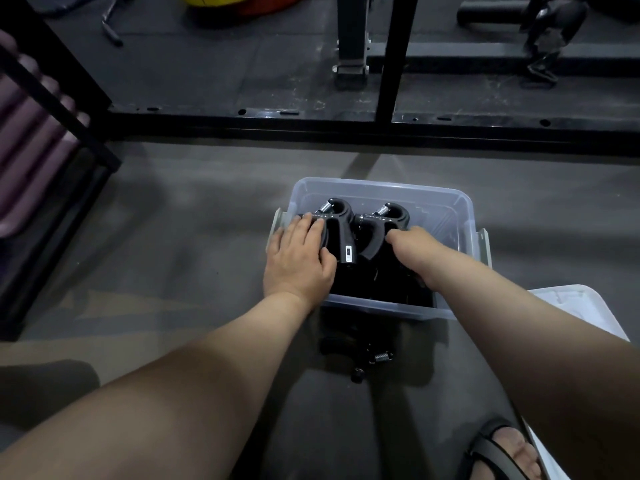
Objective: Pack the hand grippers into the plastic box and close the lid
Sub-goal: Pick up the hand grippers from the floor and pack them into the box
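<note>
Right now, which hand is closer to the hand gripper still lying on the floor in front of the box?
Roughly equal, perhaps the left. The floor gripper lies outside the plastic box, while the left hand and right hand are both up inside the box on packed grippers.

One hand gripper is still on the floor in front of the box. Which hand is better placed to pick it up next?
Probably the left hand. It rests flat on a gripper at the box's left edge, while the right hand reaches deeper inside. The loose gripper lies between both forearms, so the difference is small.

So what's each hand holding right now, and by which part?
Left hand rests on one handle of the left hand gripper; right hand reaches in by the right hand gripper, grip hidden.
</note>
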